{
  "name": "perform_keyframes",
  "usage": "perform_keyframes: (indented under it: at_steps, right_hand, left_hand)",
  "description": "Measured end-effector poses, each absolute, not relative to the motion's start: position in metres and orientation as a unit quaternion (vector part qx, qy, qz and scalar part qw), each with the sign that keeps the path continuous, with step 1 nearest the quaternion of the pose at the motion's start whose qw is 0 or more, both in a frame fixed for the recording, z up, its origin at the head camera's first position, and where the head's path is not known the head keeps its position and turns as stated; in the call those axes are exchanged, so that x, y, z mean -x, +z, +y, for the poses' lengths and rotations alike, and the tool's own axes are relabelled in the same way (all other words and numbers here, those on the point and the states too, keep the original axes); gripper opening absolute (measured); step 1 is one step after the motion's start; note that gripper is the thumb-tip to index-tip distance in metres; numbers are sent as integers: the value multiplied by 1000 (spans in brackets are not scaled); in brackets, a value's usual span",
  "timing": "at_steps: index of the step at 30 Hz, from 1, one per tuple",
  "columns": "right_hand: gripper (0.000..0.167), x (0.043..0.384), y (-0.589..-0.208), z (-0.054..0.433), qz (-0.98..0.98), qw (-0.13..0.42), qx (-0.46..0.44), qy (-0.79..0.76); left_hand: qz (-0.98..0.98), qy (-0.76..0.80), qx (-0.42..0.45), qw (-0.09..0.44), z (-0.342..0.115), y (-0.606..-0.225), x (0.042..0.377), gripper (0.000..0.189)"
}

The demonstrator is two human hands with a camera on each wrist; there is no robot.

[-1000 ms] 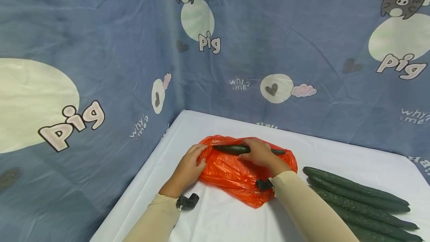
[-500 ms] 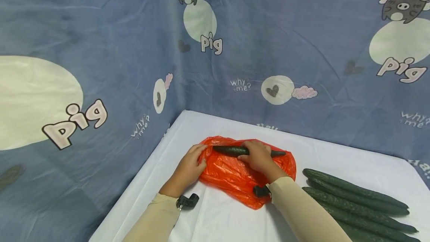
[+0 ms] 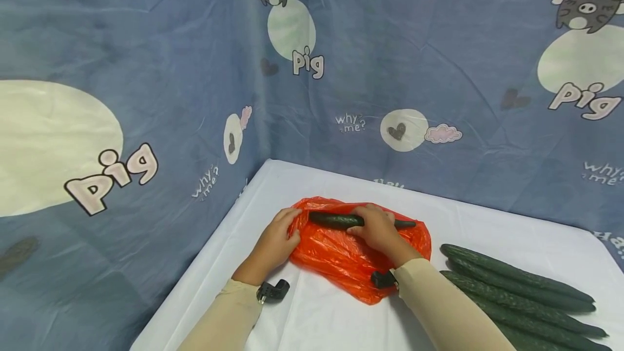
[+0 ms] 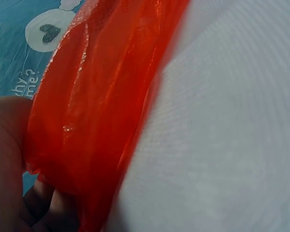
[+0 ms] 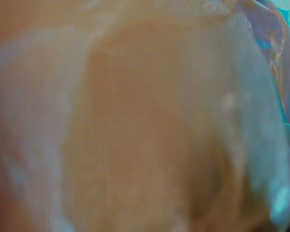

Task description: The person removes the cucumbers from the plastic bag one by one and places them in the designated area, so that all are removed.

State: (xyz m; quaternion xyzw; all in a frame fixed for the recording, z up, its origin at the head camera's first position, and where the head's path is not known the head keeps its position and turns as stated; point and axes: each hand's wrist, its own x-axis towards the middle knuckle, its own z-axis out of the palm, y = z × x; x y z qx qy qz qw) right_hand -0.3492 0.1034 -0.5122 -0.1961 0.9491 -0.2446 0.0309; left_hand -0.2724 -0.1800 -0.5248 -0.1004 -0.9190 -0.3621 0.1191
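A red plastic bag lies crumpled on the white-covered table. My left hand holds its left edge, and in the left wrist view the red film passes between thumb and fingers. Along the far part of the bag lies a dark green cucumber, its thin end pointing right. My right hand grips this cucumber round its middle from above. Whether the cucumber is inside the bag or on top of it I cannot tell. The right wrist view is blurred, filled by close plastic.
Several long cucumbers lie side by side on the right part of the table. A blue printed cloth hangs behind and to the left. Small black devices are worn at the left wrist and right wrist.
Both hands keep their holds. The right hand and the cucumber have shifted only slightly toward me. The head view has turned a little.
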Motion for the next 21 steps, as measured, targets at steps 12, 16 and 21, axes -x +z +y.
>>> perform_keyframes:
  at_steps: [12, 16, 21]
  right_hand:
    - [39, 341, -501, 107, 950, 36, 194, -243]
    - [42, 338, -494, 107, 951, 35, 195, -235]
    - [44, 332, -488, 108, 954, 34, 201, -222]
  left_hand:
    - [-920, -361, 100, 116, -179, -524, 273, 55]
    - [-919, -361, 103, 121, -179, -524, 273, 55]
    - [-919, -362, 102, 119, -179, -523, 273, 54]
